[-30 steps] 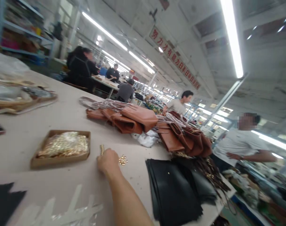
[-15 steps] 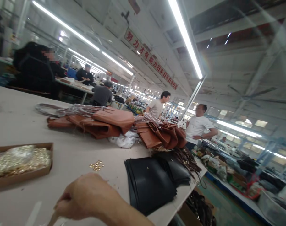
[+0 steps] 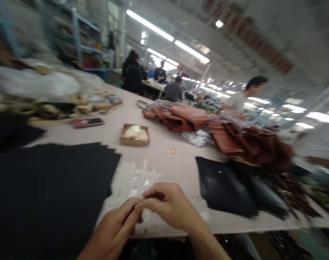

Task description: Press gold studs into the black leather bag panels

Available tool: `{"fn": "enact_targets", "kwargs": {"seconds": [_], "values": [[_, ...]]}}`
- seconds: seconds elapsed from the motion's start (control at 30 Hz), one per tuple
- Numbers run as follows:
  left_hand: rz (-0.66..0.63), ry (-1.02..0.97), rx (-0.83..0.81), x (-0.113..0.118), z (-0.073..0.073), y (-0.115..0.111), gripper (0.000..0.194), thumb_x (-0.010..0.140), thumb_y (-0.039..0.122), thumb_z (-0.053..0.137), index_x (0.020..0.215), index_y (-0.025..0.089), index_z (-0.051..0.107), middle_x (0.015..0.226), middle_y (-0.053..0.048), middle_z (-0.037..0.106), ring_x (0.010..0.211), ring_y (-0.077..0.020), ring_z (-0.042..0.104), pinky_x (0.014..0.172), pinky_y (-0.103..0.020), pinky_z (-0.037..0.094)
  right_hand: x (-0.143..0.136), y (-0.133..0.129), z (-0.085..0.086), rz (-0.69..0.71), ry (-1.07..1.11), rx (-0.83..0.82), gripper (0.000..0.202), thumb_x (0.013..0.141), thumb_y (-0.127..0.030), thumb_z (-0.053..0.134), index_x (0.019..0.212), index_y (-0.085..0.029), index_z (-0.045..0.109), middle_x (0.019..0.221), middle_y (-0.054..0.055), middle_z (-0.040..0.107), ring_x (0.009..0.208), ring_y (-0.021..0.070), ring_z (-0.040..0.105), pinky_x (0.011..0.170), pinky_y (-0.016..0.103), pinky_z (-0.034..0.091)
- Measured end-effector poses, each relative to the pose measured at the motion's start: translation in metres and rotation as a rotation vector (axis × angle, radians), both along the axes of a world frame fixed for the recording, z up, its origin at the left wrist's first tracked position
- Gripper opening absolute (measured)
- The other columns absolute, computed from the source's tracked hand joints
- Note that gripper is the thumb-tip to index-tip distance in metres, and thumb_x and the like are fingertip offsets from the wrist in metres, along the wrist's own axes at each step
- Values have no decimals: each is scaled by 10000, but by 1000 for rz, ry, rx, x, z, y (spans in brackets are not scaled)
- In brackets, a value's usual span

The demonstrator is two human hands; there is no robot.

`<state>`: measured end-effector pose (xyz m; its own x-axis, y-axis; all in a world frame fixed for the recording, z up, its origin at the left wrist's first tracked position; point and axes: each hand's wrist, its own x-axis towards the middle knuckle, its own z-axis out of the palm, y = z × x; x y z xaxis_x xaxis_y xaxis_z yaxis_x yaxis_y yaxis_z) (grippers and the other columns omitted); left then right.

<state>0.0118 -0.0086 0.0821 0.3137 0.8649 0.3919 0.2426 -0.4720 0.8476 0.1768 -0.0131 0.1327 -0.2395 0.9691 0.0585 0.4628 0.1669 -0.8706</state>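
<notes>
My left hand [image 3: 117, 225] and my right hand [image 3: 170, 206] meet above the near part of the table, fingertips touching. Between them shows a small gold-coloured metal piece [image 3: 139, 204], pinched by the left thumb and forefinger. The right hand is also closed in a pinch at this spot; whatever its tips hold is hidden. Whitish translucent strips [image 3: 126, 180] lie under and beyond my hands. Farther off are a loose group of gold-coloured metal pieces [image 3: 173, 151] and a brown cardboard box [image 3: 134, 141] filled with pale gold pieces.
A stack of black sheets [image 3: 53, 191] covers the left side, and black leather-like panels [image 3: 226, 186] lie right. Brown bags [image 3: 188, 117] with wrapped handles stand behind. A red-edged dark flat object [image 3: 88, 123] rests left of the box. Several people work in the background.
The view has swung left and down, with some blur. My left hand has come into view, and my right hand now meets it. The black stack at left has also appeared.
</notes>
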Motion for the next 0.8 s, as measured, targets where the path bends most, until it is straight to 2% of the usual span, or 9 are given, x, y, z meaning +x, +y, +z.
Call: {"fn": "enact_targets", "kwargs": {"seconds": [0.07,0.13,0.2,0.3,0.4,0.57,0.8], "values": [[-40,99,-53,-14,-6,-12,199,989,308,443,1069,247,615,809,38,685,729,-117,659,681,-194,537,-2,-2,-9,-30,133,-48,137,837,-251,635,908,-222,749,787,-16,729,730,127,660,691,203,510],[11,148,31,-19,-9,-15,226,993,254,424,1152,222,581,987,-17,698,918,-141,665,847,-241,530,-1,-3,-18,-25,188,-83,166,825,-228,643,954,-217,748,799,0,730,740,137,666,709,227,530],[76,196,154,-20,-10,-16,239,987,214,428,1176,185,572,1038,-60,690,979,-164,655,905,-289,522,-3,-5,-24,-25,199,-85,180,825,-246,654,973,-212,749,823,19,733,751,150,672,727,253,548],[143,261,274,-21,-13,-17,230,976,179,442,1160,154,579,977,-75,697,919,-180,664,855,-322,550,-10,-9,-30,-49,211,-74,179,816,-268,674,963,-201,753,808,31,729,746,165,679,743,283,568],[196,299,326,-26,-18,-19,237,965,165,468,1177,150,571,1003,-79,701,922,-190,661,834,-342,562,-20,-7,-34,-69,229,-79,169,816,-283,680,945,-201,754,795,32,727,746,170,683,753,294,576],[257,342,341,-34,-24,-20,265,957,147,478,1209,137,559,1058,-83,705,928,-192,658,817,-345,569,-32,-1,-38,-86,245,-119,174,800,-317,699,920,-206,758,799,37,739,756,180,692,773,310,583],[289,400,368,-44,-23,-21,263,962,147,462,1201,100,563,989,-97,719,795,-190,659,699,-329,572,-45,3,-54,-133,244,-133,201,765,-337,717,901,-200,772,765,43,744,729,198,703,740,321,595]]}}
